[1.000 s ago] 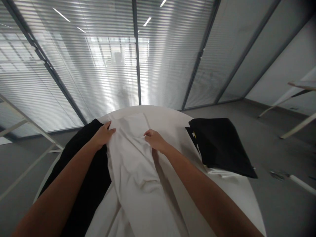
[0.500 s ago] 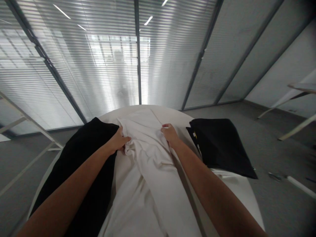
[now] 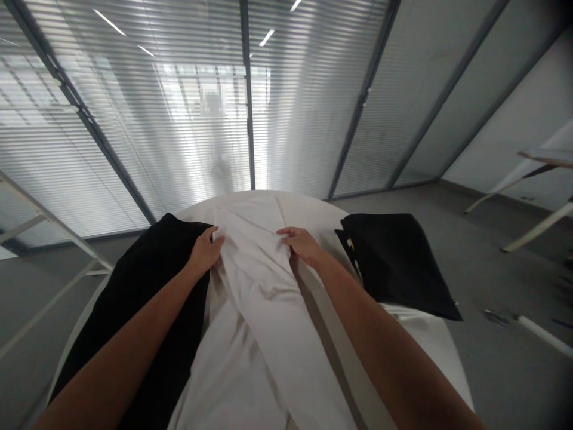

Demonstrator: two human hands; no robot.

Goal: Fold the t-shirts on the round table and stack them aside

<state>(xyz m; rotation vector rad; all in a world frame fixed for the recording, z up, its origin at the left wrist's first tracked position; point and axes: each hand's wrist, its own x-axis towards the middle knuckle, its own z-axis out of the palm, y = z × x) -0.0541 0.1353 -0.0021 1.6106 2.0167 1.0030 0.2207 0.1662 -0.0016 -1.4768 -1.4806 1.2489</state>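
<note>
A white garment (image 3: pixel 255 298) lies spread along the middle of a round white table (image 3: pixel 430 346). My left hand (image 3: pixel 205 252) is closed on its far left edge, fingers curled over the cloth. My right hand (image 3: pixel 301 243) grips the far right edge of the same fold, fingers pinched into the fabric. Both hands sit near the table's far side, about a forearm's width apart. A black garment (image 3: pixel 143 298) lies flat to the left, partly under my left arm.
A folded black garment (image 3: pixel 398 263) rests on the table's right edge, over a bit of white cloth. Glass walls with blinds stand beyond the table. Grey floor surrounds it, with white table legs at the left (image 3: pixel 49 227) and far right (image 3: pixel 532 227).
Both hands went from resting on the flat white garment to gripping its far edges, bunching it. Since half a second ago the fold has been drawn up narrower between them.
</note>
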